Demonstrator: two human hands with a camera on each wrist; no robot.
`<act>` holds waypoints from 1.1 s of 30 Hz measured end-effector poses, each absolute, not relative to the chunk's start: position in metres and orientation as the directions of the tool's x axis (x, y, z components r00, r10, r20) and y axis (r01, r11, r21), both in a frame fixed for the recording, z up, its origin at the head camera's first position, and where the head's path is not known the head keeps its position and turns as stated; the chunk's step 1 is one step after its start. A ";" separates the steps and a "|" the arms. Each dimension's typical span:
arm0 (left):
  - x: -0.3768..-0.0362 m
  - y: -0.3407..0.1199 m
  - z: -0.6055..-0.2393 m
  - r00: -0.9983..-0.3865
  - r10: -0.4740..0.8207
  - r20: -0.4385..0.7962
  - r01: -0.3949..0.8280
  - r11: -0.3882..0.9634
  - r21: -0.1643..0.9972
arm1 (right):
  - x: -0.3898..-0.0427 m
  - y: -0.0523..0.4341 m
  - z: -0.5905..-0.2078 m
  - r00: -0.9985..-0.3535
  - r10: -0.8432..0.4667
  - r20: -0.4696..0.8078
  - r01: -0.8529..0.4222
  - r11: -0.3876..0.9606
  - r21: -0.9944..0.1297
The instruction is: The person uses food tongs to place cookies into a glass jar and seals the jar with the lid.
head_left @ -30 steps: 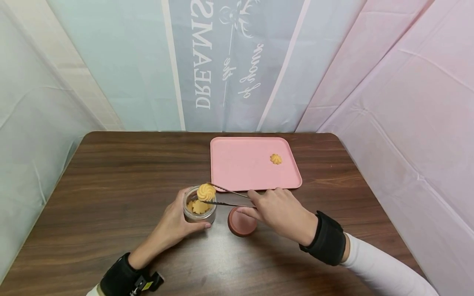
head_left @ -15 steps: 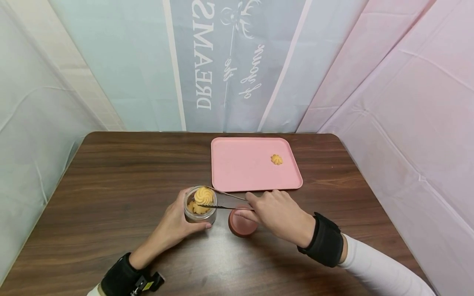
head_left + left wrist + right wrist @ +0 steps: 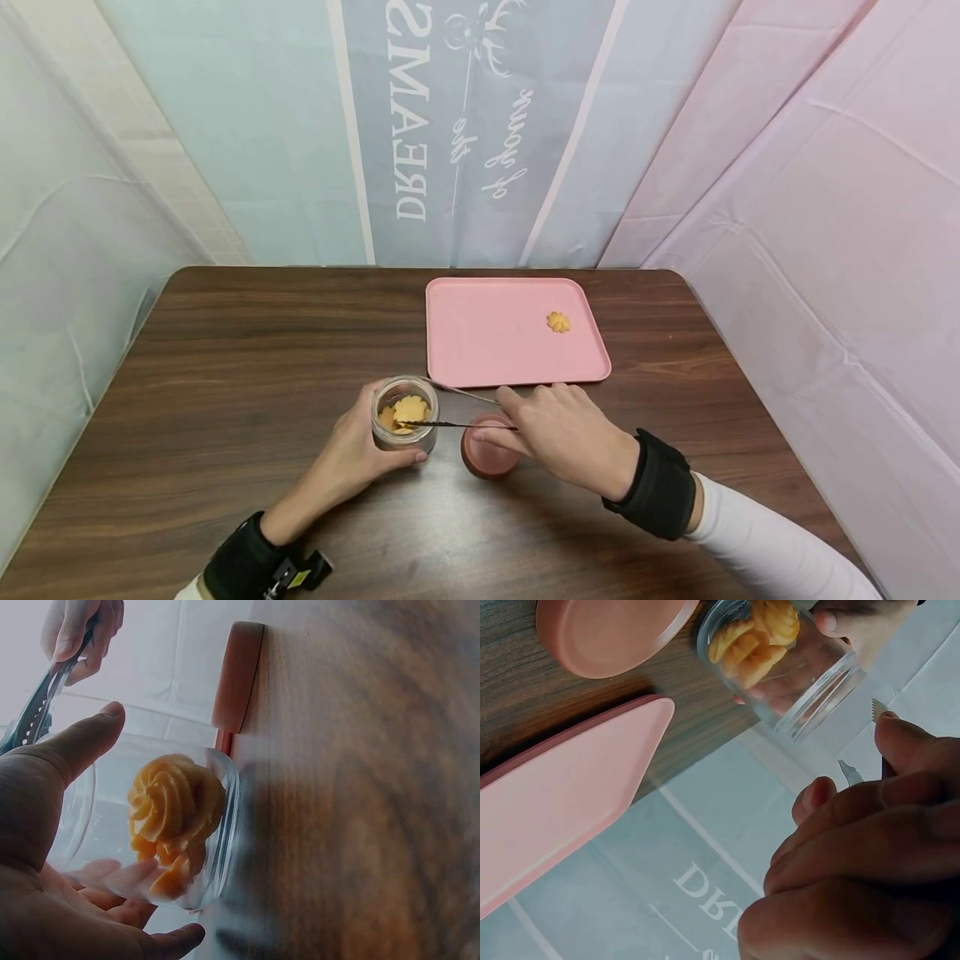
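My left hand [image 3: 372, 436] grips a small glass jar [image 3: 403, 415] standing on the wooden table; its thumb [image 3: 71, 746] lies along the jar's side. Several piped yellow cookies [image 3: 174, 806] are piled inside the jar [image 3: 217, 825]. My right hand [image 3: 551, 425] pinches metal tongs [image 3: 457, 408] whose tips reach the jar's mouth. In the left wrist view the tongs [image 3: 36, 705] stand just outside the rim, apart from the top cookie. In the right wrist view the tong tips [image 3: 851, 772] show beyond my right hand [image 3: 855, 885], near the jar [image 3: 780, 664].
The jar's pink lid [image 3: 487, 454] lies on the table under my right hand, right of the jar. Behind it is a pink tray [image 3: 487, 333] with one cookie [image 3: 558, 322] on its right side. Fabric walls enclose the table [image 3: 225, 350].
The cookie held in the tongs above the jar has gone down into the jar and now lies on the others. My left hand has kept its hold on the jar.
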State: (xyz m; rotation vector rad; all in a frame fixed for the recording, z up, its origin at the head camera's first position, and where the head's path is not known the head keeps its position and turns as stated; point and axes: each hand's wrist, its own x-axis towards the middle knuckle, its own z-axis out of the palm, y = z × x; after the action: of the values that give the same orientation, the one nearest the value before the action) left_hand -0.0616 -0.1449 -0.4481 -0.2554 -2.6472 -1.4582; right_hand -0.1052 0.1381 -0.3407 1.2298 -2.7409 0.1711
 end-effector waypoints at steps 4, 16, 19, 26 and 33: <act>-0.062 -0.145 -0.447 -0.980 0.093 0.177 0.200 0.531 0.824 | -0.108 0.141 -0.340 -0.656 -0.731 0.187 -0.749 0.660 -0.049; -0.062 -0.145 -0.447 -0.982 0.094 0.165 0.190 0.530 0.827 | -0.113 0.148 -0.338 -0.677 -0.710 0.194 -0.729 0.683 -0.040; -0.062 -0.145 -0.447 -0.982 0.096 0.164 0.190 0.529 0.827 | -0.114 0.150 -0.339 -0.689 -0.700 0.188 -0.717 0.696 -0.040; -0.062 -0.145 -0.447 -0.980 0.099 0.171 0.197 0.532 0.824 | -0.117 0.156 -0.339 -0.719 -0.676 0.163 -0.692 0.717 -0.080; -0.062 -0.144 -0.448 -0.981 0.094 0.171 0.195 0.534 0.823 | -0.122 0.163 -0.342 -0.729 -0.663 0.170 -0.681 0.727 -0.085</act>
State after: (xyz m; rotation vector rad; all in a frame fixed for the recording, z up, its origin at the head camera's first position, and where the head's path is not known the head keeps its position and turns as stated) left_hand -0.0618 -0.1441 -0.4475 -0.2510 -2.6576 -1.4456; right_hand -0.1221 0.1633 -0.3424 1.0945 -2.8001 0.2141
